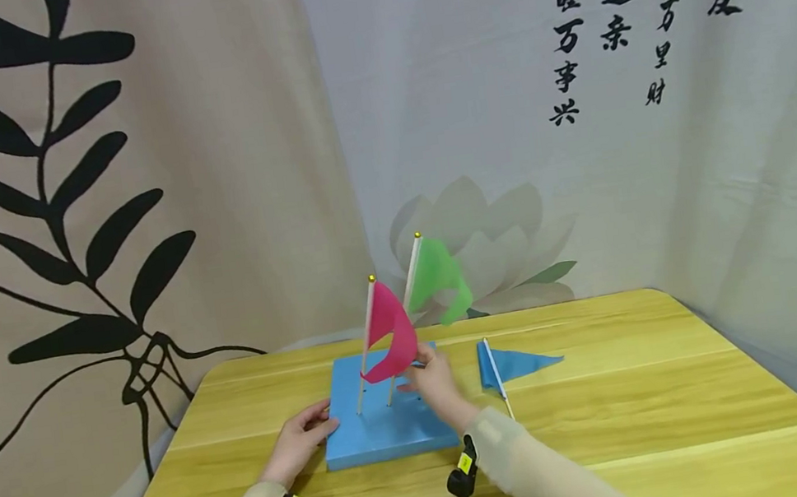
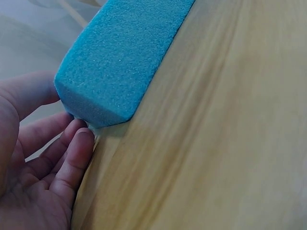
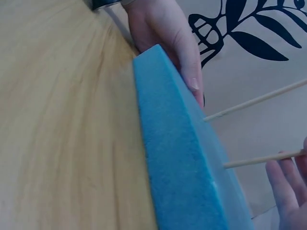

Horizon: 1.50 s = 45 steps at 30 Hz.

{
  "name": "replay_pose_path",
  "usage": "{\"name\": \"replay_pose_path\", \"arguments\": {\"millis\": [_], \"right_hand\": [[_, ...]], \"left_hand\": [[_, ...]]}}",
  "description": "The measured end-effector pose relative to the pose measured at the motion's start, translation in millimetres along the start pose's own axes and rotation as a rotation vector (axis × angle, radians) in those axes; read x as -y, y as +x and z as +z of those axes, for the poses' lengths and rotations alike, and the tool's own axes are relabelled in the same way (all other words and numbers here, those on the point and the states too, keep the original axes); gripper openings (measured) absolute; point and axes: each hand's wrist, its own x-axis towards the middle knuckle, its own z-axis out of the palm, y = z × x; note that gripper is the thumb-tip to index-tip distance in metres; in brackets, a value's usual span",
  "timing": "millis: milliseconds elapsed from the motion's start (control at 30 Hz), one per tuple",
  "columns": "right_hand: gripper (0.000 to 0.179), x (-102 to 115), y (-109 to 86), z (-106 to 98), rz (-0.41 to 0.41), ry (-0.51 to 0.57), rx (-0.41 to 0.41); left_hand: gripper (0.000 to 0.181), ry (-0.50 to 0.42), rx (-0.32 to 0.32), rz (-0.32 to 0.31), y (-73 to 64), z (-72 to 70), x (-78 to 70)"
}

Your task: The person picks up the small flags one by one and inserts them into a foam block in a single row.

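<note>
A blue foam block [image 1: 392,441] lies flat on the wooden table. At its left edge my left hand [image 1: 299,441] holds it, thumb on the top face and fingers against the side; the left wrist view shows these fingers [image 2: 79,148] at the block's end. A pink flag [image 1: 392,328] on a thin stick stands in the block, leaning slightly. Behind it is a green flag [image 1: 439,272], its stick's lower end at the block's top. My right hand [image 1: 439,384] pinches this stick [image 3: 259,160] low down; the pink cloth partly covers the fingertips in the head view.
A blue triangular flag [image 1: 520,363] lies on the table [image 1: 641,401] to the right of the block, its stick [image 1: 496,373] pointing toward my right forearm. A curtain [image 1: 270,173] with printed leaves and writing hangs behind the table's far edge.
</note>
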Motion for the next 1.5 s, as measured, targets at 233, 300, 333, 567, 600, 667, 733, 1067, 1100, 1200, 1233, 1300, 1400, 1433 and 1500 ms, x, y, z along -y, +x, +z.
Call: {"name": "replay_pose_path", "arguments": {"millis": [233, 300, 333, 567, 600, 667, 733, 1067, 1100, 1200, 1233, 1300, 1400, 1433, 1500], "right_hand": [[0.018, 20, -17.0, 7, -0.080, -0.102, 0.054], [0.017, 21, -19.4, 8, -0.103, -0.132, 0.085], [0.017, 21, -20.5, 8, -0.109, -0.141, 0.098], [0.017, 16, -23.2, 8, -0.113, -0.128, 0.091], [0.017, 16, -23.3, 8, -0.114, -0.127, 0.087], [0.017, 16, -24.1, 9, -0.104, -0.125, 0.082], [0.018, 15, -25.5, 9, -0.093, -0.125, 0.078], [0.018, 20, -32.9, 13, -0.043, -0.145, 0.042], [0.018, 21, -33.5, 13, -0.038, -0.149, 0.041], [0.019, 23, -35.0, 13, -0.034, -0.163, 0.039], [0.020, 23, -35.3, 13, -0.038, -0.168, 0.039], [0.020, 23, -35.4, 12, -0.047, -0.174, 0.038], [0.020, 22, -34.4, 11, -0.044, -0.174, 0.038], [0.019, 22, -33.7, 10, -0.041, -0.178, 0.038], [0.020, 15, -29.5, 9, -0.039, -0.183, 0.036]], "left_hand": [[0.055, -0.010, -0.003, -0.008, -1.2, 0.8, -1.6], [0.055, -0.010, -0.005, -0.003, -1.6, 0.7, -1.6], [0.055, -0.009, -0.006, 0.000, -1.6, 0.7, -1.5], [0.054, -0.008, -0.010, -0.007, -0.1, 0.8, -0.3], [0.054, -0.006, -0.010, -0.008, -0.1, 0.7, -0.2], [0.054, -0.002, -0.013, -0.009, -0.5, 0.4, -0.3], [0.054, 0.006, -0.009, -0.005, -1.3, 0.0, -0.3], [0.055, 0.010, -0.009, -0.016, -2.9, -0.7, -2.6], [0.056, 0.013, -0.009, -0.016, -2.6, -0.6, -2.6], [0.055, 0.018, -0.014, -0.015, -1.8, 0.0, -3.1], [0.055, 0.021, -0.015, -0.013, -1.5, 0.2, -3.3], [0.055, 0.028, -0.015, -0.012, -1.5, 0.6, -3.8], [0.055, 0.024, -0.013, -0.013, -2.6, 0.8, -5.2], [0.055, 0.021, -0.009, -0.011, -3.1, 0.6, -5.2], [0.054, 0.020, -0.010, -0.011, -5.3, 1.7, -8.2]]}}
